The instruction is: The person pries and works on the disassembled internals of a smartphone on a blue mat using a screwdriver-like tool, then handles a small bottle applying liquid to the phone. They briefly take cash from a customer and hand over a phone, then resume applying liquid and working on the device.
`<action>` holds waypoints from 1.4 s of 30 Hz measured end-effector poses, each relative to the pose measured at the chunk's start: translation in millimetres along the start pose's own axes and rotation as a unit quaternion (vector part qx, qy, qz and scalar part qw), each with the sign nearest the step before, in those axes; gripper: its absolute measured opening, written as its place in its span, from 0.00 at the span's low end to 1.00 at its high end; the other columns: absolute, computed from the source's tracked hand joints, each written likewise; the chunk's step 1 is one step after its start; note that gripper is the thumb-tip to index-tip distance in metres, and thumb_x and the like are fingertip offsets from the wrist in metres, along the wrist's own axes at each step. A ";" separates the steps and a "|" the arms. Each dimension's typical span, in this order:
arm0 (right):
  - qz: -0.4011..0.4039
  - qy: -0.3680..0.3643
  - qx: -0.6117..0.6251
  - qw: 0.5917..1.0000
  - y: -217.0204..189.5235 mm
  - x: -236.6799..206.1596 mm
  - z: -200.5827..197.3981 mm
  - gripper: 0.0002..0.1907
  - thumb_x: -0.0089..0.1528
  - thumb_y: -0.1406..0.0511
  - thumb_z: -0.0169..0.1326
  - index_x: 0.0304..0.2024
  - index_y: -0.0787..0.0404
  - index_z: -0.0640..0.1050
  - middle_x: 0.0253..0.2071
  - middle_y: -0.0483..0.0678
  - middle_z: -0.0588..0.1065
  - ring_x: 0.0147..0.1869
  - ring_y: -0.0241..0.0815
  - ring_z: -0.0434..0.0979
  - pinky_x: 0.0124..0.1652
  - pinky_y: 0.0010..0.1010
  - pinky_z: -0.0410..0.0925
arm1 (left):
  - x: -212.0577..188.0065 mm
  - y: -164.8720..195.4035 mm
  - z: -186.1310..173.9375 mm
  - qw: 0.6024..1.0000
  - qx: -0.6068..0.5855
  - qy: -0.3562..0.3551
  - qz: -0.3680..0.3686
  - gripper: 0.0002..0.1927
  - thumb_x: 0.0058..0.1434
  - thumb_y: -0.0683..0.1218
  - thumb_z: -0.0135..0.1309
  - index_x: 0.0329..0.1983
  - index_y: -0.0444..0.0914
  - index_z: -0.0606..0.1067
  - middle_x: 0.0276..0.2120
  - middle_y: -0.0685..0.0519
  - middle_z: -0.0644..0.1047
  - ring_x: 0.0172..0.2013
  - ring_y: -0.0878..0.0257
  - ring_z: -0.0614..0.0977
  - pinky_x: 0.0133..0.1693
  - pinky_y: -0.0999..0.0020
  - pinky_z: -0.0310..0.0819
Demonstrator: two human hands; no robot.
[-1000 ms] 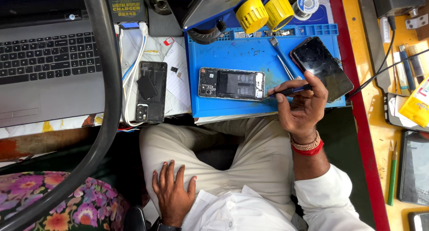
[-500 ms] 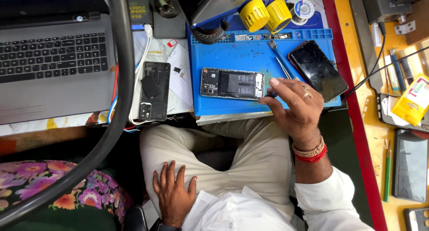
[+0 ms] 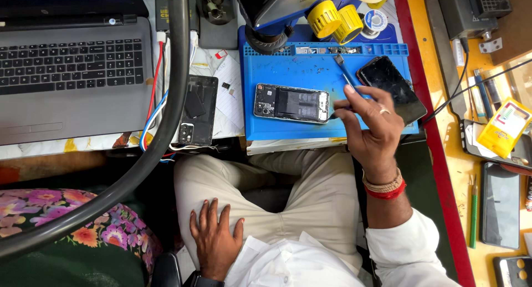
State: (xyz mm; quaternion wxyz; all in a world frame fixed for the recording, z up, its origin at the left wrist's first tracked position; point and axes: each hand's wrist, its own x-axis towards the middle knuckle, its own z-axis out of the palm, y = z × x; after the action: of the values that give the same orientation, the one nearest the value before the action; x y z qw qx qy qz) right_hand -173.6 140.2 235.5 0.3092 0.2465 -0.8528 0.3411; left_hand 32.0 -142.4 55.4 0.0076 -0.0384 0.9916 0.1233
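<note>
Currently my right hand pinches a thin metal tool, its lower tip at the right end of the opened phone lying flat on the blue mat. My left hand holds nothing; it rests palm down, fingers spread, on my thigh below the mat.

Note on technique: I judge the tip should stay shallow and slide along the phone's edge with light pressure, since the exposed inner parts sit just beside it. A steadying hand on the phone would help; at present nothing stops it sliding.

Containers: the mat's far edge has a row of small compartments; some hold tiny parts, too small to identify. A dark screen panel lies on the mat's right end, partly behind my fingers. Left of the mat, a black back cover lies on paper, with a laptop further left.
</note>
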 end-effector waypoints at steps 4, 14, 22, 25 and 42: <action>0.025 -0.006 0.020 0.999 0.2 2.1 -3.3 0.25 0.58 0.71 0.65 0.57 0.66 0.75 0.43 0.53 0.80 0.47 0.48 0.80 0.58 0.43 0.67 | 0.2 0.7 -2.0 1.000 0.002 0.000 0.001 0.26 0.57 0.60 0.54 0.51 0.38 0.79 0.61 0.44 0.71 0.67 0.49 0.64 0.67 0.38 0.46; 0.013 -0.046 0.039 0.998 6.7 -3.7 -9.4 0.24 0.63 0.75 0.62 0.62 0.64 0.76 0.49 0.53 0.82 0.54 0.45 0.81 0.65 0.37 0.65 | 0.3 4.0 -3.6 1.000 0.006 -0.014 -0.006 0.28 0.58 0.61 0.53 0.54 0.40 0.79 0.61 0.45 0.71 0.67 0.49 0.63 0.67 0.37 0.44; 0.067 -0.014 0.072 0.995 0.9 2.4 -8.4 0.24 0.59 0.74 0.60 0.59 0.62 0.76 0.44 0.49 0.80 0.48 0.42 0.78 0.55 0.35 0.67 | 1.2 5.5 -5.8 1.000 0.008 0.000 0.002 0.26 0.58 0.60 0.53 0.51 0.39 0.79 0.61 0.44 0.71 0.67 0.49 0.64 0.67 0.38 0.45; 0.031 -0.035 0.093 0.995 -2.6 6.8 -11.5 0.23 0.62 0.77 0.53 0.61 0.64 0.74 0.48 0.51 0.80 0.51 0.44 0.79 0.57 0.34 0.67 | 1.7 6.2 -6.8 1.000 0.004 0.002 -0.001 0.27 0.57 0.60 0.53 0.53 0.39 0.79 0.61 0.44 0.71 0.67 0.49 0.64 0.67 0.38 0.45; -0.021 -0.034 -0.018 0.999 -1.5 5.0 -13.2 0.24 0.63 0.75 0.63 0.61 0.61 0.77 0.42 0.44 0.82 0.43 0.42 0.76 0.56 0.34 0.62 | 3.1 7.9 -12.5 0.999 -0.042 0.022 0.019 0.26 0.55 0.57 0.57 0.51 0.36 0.78 0.59 0.42 0.72 0.66 0.45 0.65 0.66 0.37 0.47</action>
State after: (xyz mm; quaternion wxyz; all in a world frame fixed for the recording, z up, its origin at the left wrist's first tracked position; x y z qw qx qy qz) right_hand -171.4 147.9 247.2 0.2918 0.2700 -0.8634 0.3108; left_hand 28.2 -138.1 69.4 -0.0182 -0.0228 0.9861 0.1636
